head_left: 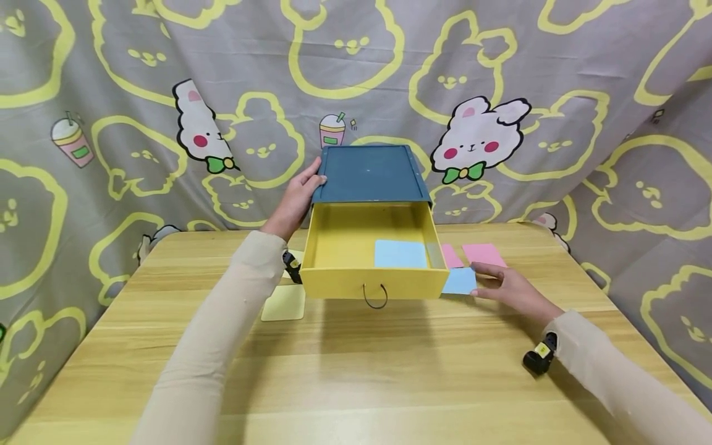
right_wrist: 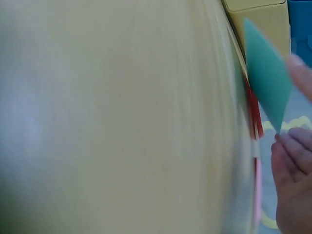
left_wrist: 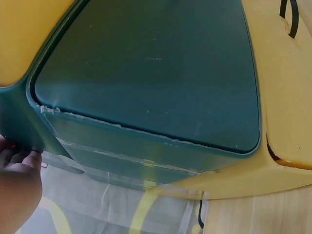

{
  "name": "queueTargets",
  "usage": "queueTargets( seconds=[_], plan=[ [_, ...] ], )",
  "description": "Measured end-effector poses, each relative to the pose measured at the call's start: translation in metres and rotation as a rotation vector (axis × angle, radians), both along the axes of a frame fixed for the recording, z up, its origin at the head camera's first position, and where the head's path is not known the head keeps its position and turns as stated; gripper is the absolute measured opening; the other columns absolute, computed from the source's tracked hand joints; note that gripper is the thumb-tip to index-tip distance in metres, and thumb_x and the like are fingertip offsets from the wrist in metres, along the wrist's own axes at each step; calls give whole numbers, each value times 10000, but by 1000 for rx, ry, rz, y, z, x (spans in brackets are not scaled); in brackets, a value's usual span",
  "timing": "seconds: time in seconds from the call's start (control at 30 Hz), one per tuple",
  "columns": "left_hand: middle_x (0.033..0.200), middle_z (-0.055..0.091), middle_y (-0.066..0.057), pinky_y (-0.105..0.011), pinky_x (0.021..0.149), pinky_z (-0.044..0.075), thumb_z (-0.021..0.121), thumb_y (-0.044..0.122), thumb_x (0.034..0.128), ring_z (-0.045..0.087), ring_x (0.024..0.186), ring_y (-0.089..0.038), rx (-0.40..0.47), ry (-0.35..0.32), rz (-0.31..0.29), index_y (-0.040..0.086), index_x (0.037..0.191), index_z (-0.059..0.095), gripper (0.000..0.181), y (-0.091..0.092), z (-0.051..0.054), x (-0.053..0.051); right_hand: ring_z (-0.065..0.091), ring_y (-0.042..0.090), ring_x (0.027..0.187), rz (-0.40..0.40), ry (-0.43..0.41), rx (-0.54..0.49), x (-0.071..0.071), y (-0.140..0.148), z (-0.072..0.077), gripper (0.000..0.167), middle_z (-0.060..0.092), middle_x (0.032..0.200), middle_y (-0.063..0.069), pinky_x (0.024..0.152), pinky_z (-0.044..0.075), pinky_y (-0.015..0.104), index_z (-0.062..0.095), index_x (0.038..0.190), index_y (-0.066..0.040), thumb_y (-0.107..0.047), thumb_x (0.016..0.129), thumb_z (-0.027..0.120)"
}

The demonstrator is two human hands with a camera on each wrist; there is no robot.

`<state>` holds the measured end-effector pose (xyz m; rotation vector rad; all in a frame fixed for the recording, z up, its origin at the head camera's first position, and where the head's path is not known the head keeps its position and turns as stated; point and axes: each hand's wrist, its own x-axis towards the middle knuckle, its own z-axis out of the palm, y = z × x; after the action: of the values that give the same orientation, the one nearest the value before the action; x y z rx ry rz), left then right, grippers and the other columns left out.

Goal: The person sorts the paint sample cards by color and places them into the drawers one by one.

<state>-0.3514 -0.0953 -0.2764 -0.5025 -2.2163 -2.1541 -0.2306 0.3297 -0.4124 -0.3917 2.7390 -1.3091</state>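
Observation:
A dark blue box [head_left: 369, 173] has its yellow drawer [head_left: 372, 284] pulled out at the front, with a thin black loop handle. Inside the drawer, on its right side, lies a light blue paper [head_left: 399, 254]. My left hand [head_left: 296, 201] grips the left side of the box, thumb on the top edge; in the left wrist view the hand [left_wrist: 22, 183] is at the box's side. My right hand [head_left: 508, 289] pinches another blue paper [head_left: 460, 281] just right of the drawer front. That paper [right_wrist: 265, 75] looks greenish in the right wrist view, at the fingertips of the hand [right_wrist: 295, 180].
Right of the box, pink papers [head_left: 485, 254] lie on the wooden table [head_left: 367, 383]. To its left is a pale yellow paper [head_left: 283, 303], with another partly hidden behind the left wrist's camera [head_left: 292, 266]. A patterned curtain [head_left: 356, 74] hangs behind the table.

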Motion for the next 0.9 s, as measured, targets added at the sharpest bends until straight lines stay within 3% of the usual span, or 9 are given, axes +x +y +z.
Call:
queueTargets(
  seconds=[0.13,0.27,0.37,0.5,0.6,0.9],
  plan=[
    [1567,181,57,-251,1130,180,468,146,945,126,1424,-82,3,0,0,125,1499,250,596,1,-1,0,431,376,1273,-19,2,-30,3,-1,12,687,415,1438,183,1008,377,368,417,1409,7,-283,852,698],
    [1567,180,55,-250,1129,183,466,142,945,127,1424,-81,8,1,-1,117,1499,247,597,1,-1,0,414,382,1280,-1,8,-71,7,-3,25,648,406,1443,189,968,416,213,408,1417,0,-242,878,673],
    [1567,181,58,-245,1126,189,466,138,944,130,1422,-77,17,-2,-3,114,1499,245,599,1,-1,0,451,253,1268,17,18,-110,10,-3,36,622,382,1456,198,901,412,110,391,1429,-6,-198,896,649],
    [1567,177,59,-245,1129,180,463,137,947,126,1422,-72,18,-3,-7,118,1500,243,596,1,0,1,453,-26,1192,20,56,-159,12,-3,51,592,406,1456,144,884,405,83,392,1432,-16,-154,907,630],
    [1567,174,63,-251,1134,165,461,146,951,117,1423,-71,8,2,-9,123,1501,241,593,0,1,1,441,-92,1164,24,110,-178,13,-4,66,566,468,1423,62,898,394,78,404,1422,-5,-125,912,619],
    [1565,181,67,-247,1134,162,465,147,945,119,1424,-75,-10,0,3,126,1499,248,595,0,1,0,458,-77,1199,-65,176,-180,15,-9,119,549,484,1410,-26,875,407,73,406,1437,-70,-135,927,596]
  ],
)
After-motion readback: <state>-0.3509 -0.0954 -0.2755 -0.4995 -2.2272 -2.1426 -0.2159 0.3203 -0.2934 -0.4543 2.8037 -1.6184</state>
